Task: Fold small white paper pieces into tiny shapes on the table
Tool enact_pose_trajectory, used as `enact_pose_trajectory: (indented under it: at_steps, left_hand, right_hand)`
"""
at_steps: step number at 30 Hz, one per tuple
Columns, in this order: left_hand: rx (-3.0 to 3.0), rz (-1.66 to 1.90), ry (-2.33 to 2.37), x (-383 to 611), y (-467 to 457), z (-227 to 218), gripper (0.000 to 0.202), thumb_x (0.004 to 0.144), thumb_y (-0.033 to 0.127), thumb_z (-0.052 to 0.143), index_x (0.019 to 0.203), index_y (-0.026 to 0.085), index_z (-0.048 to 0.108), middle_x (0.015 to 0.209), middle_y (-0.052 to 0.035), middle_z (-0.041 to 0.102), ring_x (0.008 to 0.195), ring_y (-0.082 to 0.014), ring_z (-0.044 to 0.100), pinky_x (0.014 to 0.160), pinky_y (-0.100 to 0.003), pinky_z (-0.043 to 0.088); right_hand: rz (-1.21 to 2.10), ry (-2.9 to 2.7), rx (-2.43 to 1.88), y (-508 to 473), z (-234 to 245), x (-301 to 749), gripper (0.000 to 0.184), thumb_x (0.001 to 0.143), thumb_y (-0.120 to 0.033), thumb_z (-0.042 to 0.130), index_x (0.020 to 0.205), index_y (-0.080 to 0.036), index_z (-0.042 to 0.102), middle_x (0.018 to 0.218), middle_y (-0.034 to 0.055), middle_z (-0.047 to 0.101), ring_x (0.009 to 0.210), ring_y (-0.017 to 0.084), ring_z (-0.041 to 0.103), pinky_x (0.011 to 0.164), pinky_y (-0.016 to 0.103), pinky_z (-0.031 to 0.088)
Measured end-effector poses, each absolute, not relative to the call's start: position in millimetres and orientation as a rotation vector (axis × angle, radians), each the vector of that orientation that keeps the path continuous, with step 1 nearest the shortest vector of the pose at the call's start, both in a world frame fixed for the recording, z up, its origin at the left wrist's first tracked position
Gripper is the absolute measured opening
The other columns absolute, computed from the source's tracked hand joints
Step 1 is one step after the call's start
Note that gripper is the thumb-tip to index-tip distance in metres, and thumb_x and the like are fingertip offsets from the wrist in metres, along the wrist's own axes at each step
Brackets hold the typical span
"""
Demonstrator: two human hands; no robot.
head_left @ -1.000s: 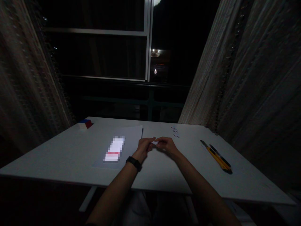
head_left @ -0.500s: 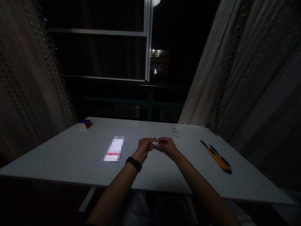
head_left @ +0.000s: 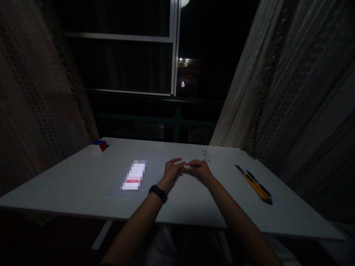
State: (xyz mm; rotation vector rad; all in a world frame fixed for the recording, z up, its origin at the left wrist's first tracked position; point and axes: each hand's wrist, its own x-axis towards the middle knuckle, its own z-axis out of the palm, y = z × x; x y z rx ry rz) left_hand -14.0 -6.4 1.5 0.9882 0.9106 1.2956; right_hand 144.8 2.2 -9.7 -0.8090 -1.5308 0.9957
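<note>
My left hand (head_left: 172,170) and my right hand (head_left: 200,170) meet over the middle of a white table (head_left: 83,184). Both pinch a small white piece of paper (head_left: 185,167) between their fingertips, just above the tabletop. A dark band sits on my left wrist (head_left: 158,193). Left of the hands lies a sheet of paper (head_left: 155,162) with a small white and red item (head_left: 134,175) on it. Several tiny paper bits (head_left: 205,155) lie just beyond my right hand.
A yellow utility knife (head_left: 253,184) and a dark pen (head_left: 259,184) lie at the right of the table. A red, white and blue block (head_left: 99,145) sits at the far left corner. Curtains hang on both sides of a dark window (head_left: 172,48).
Both hands have shifted slightly away from me on the table, still pinching the small paper piece. The left curtain has swung to the right.
</note>
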Motion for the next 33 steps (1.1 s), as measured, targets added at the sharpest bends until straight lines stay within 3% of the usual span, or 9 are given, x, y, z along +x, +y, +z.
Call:
enact_pose_trajectory:
  at_steps: [8,13,18,21,27,33]
  left_hand:
    - [1.072,1.331,0.956,-15.5,-4.3,2.4,0.043,0.053,0.025,0.077,0.090,0.007,0.065,0.054,-0.0060,0.063,0.047,-0.0116,0.055,0.047,-0.021,0.037]
    - [1.072,1.297,0.970,-16.1,-3.0,2.0,0.046,0.051,0.023,0.078,0.092,0.007,0.065,0.052,-0.0054,0.063,0.046,-0.0115,0.054,0.046,-0.021,0.037]
    - [1.084,1.263,0.972,-16.3,-3.5,2.0,0.043,0.050,0.022,0.078,0.089,0.007,0.066,0.051,-0.0051,0.062,0.042,-0.0098,0.051,0.043,-0.020,0.034]
    - [1.077,1.277,0.985,-15.4,-4.1,2.1,0.037,0.051,0.022,0.077,0.084,0.008,0.067,0.052,-0.0062,0.063,0.043,-0.0106,0.052,0.043,-0.020,0.034]
    - [1.095,1.324,0.978,-11.9,-4.0,2.3,0.025,0.053,0.022,0.075,0.073,0.009,0.070,0.055,-0.0073,0.064,0.051,-0.0138,0.058,0.051,-0.023,0.041]
    - [1.234,1.316,0.894,-11.9,-7.2,6.7,0.016,0.055,0.022,0.073,0.067,0.011,0.072,0.071,-0.0100,0.069,0.066,-0.0169,0.061,0.063,-0.026,0.045]
  right_hand:
    - [1.092,-1.558,-0.832,0.5,-7.6,146.0,0.027,0.053,-0.031,0.078,0.076,-0.017,0.074,0.073,0.0041,0.066,0.065,0.015,0.057,0.060,0.029,0.042]
    - [1.246,-1.470,-0.911,-2.1,-5.6,147.2,0.034,0.047,-0.030,0.079,0.077,-0.014,0.073,0.060,0.0020,0.063,0.051,0.012,0.053,0.052,0.027,0.039]
    - [1.276,-1.446,-0.881,-2.2,-4.0,147.7,0.043,0.048,-0.028,0.079,0.088,-0.014,0.072,0.058,0.0012,0.063,0.051,0.012,0.053,0.051,0.026,0.040]
    - [1.255,-1.477,-0.915,-1.0,-5.0,149.0,0.040,0.049,-0.028,0.078,0.085,-0.013,0.073,0.057,0.0015,0.063,0.051,0.011,0.053,0.052,0.026,0.040]
    - [1.241,-1.446,-0.937,0.3,-6.2,151.5,0.035,0.046,-0.030,0.080,0.078,-0.014,0.074,0.063,0.0044,0.067,0.056,0.015,0.058,0.057,0.030,0.044]
    - [1.246,-1.364,-0.949,-1.5,-1.1,153.7,0.031,0.048,-0.028,0.080,0.076,-0.015,0.074,0.068,0.0060,0.069,0.059,0.015,0.059,0.063,0.031,0.046]
